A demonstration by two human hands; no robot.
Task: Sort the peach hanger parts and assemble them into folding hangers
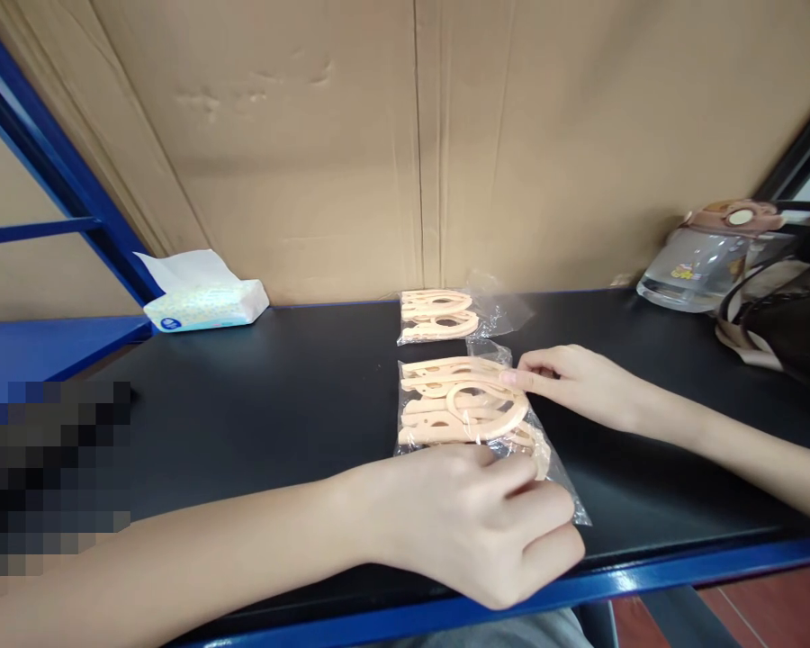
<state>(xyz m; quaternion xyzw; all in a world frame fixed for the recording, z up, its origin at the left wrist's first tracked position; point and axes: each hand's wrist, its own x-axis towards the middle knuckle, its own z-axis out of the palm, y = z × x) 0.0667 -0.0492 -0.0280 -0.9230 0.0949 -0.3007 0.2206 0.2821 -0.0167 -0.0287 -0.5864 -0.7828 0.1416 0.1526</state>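
Note:
A clear plastic bag of peach-coloured folding hangers point(465, 405) lies flat on the black tabletop point(276, 405). My left hand point(486, 522) is closed over the near edge of this bag, knuckles up, with the fingertips hidden beneath. At the bag's upper right, my right hand point(573, 382) pinches the plastic; its thumb lies against a hanger. Just behind is a second bag of similar hangers point(438, 315), its loose clear end pointing right, and neither hand touches it.
At the back left stands a tissue pack point(206, 301) with one tissue pulled up. A clear drinking bottle point(698, 261) with a brown lid and a dark bag point(789, 306) are at the back right. Cardboard point(310, 162) walls the rear; a blue rail point(621, 580) edges the front.

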